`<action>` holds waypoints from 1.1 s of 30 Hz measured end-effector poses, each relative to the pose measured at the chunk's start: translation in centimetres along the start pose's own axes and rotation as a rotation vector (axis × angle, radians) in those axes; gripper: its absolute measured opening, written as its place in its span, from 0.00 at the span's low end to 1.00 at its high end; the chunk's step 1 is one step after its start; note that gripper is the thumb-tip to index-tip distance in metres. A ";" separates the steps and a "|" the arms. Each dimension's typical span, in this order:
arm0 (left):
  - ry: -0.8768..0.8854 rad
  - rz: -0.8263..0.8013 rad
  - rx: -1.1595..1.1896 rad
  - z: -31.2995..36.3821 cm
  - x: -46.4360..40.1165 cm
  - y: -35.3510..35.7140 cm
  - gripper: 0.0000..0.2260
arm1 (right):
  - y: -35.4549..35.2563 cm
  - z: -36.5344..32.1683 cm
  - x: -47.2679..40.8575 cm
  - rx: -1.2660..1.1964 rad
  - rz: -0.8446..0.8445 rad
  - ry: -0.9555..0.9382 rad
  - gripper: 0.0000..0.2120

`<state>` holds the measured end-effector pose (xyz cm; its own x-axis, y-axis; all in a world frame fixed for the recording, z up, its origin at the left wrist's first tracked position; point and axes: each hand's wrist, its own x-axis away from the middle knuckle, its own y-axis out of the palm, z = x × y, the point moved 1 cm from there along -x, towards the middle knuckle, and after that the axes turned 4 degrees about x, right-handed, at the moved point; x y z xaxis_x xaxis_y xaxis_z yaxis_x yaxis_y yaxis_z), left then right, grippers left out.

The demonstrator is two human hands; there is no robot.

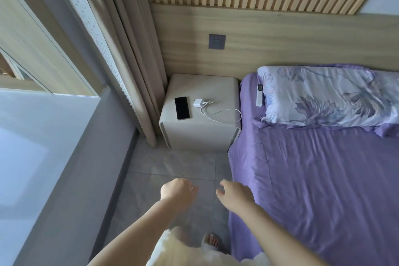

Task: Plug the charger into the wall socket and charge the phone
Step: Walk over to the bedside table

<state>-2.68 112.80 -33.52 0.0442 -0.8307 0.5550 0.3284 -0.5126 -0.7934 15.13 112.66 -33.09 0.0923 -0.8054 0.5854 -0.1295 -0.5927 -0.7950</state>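
Flanking nightstand [200,136]: curtain [138,75], bed [323,179]

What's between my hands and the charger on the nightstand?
In the head view, only bare grey floor tile separates the left hand and right hand from the nightstand carrying the charger.

You see a black phone [182,108] beside a white charger [197,103] with its white cable [224,111], all on a beige worktop [207,86]. The wall socket [217,41] is grey against pale wood-grain panelling [280,39]. The bed [323,179] wears a plain purple sheet; the pillow [323,95] is white with purple-grey flowers. The floor [172,164] is grey tile.
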 end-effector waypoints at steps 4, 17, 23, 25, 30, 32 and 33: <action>0.003 -0.006 -0.003 0.4 -2.5 -1.4 0.18 | -1.6 0.5 -2.3 -0.009 -0.011 0.008 0.20; 0.112 -0.078 -0.074 -0.4 -15.1 -9.0 0.18 | -7.9 -3.5 -13.4 -0.037 0.039 0.102 0.20; 0.145 -0.112 -0.091 -1.1 -20.4 -11.7 0.19 | -10.1 -4.7 -16.8 -0.063 0.051 0.164 0.19; 0.147 -0.111 -0.091 -0.9 -21.7 -12.1 0.19 | -10.8 -4.6 -17.7 -0.059 0.045 0.178 0.20; 0.153 -0.110 -0.062 0.5 -25.1 -13.5 0.18 | -13.7 -4.2 -21.5 -0.057 0.040 0.178 0.19; 0.129 -0.102 -0.041 1.3 -26.6 -14.2 0.18 | -14.9 -4.1 -23.6 -0.064 0.038 0.156 0.19; 0.113 -0.101 -0.035 1.6 -27.4 -14.5 0.18 | -15.5 -4.0 -24.6 -0.059 0.038 0.139 0.19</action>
<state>-7.14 143.34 -36.86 -0.0943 -0.7927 0.6023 0.2924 -0.6004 -0.7444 10.92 141.67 -34.48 -0.0512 -0.8170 0.5744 -0.1884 -0.5569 -0.8089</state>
